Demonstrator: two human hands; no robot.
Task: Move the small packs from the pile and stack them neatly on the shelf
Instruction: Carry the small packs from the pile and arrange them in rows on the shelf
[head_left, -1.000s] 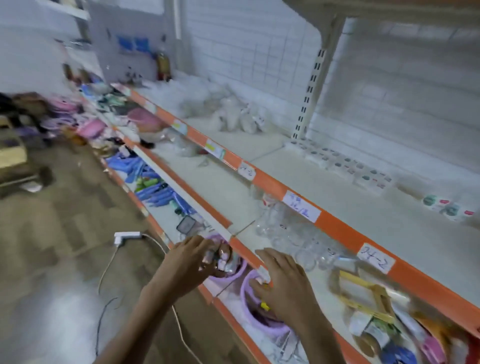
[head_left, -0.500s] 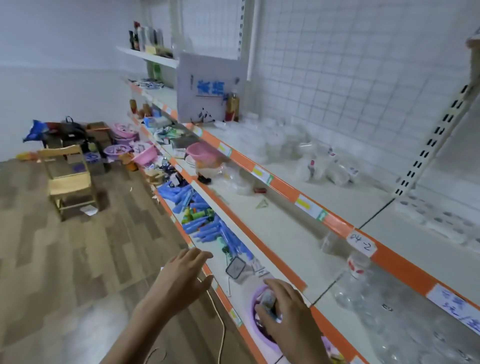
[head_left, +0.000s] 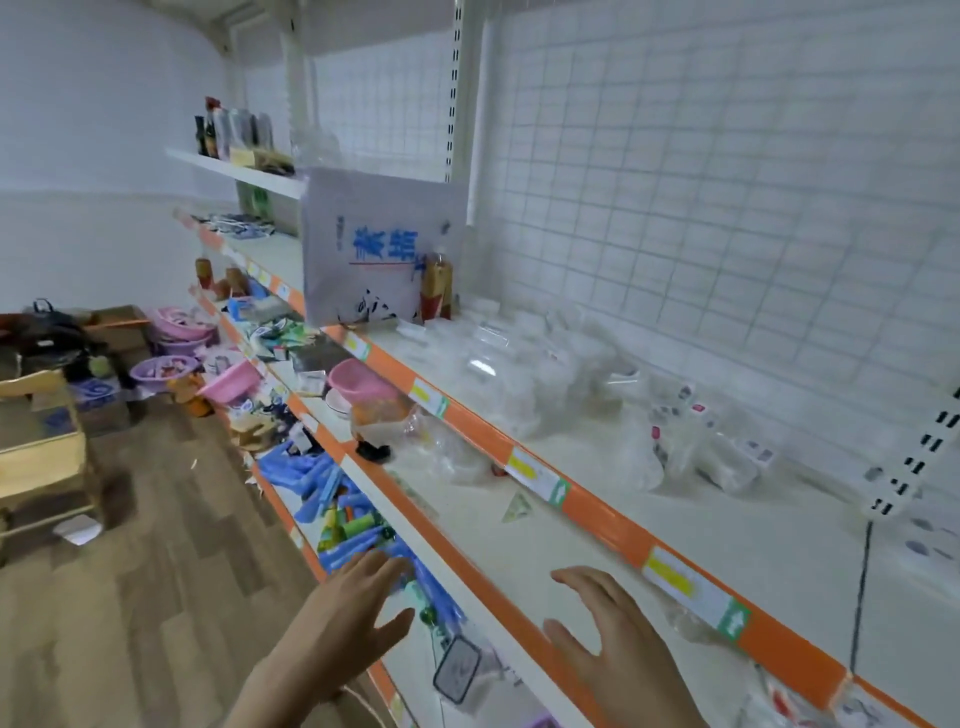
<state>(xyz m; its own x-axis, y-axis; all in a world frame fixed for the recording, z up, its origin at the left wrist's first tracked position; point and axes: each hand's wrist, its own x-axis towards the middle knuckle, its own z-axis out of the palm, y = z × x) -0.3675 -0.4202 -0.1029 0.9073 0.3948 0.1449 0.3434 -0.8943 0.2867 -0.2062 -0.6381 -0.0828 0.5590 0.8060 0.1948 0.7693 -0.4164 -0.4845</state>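
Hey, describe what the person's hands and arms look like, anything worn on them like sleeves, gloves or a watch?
Both are bare. The left hand and its forearm show no glove, sleeve, ring or watch down to the frame's bottom edge. The right hand is likewise ungloved, with no ring or band visible, and its wrist is bare where it leaves the picture. No markings show on either; the image is somewhat blurred, so fine detail cannot be told.

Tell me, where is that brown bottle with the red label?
In the head view, the brown bottle stands upright far back on the upper orange-edged shelf, just right of the white bag with blue characters and beside the wire-grid back wall.
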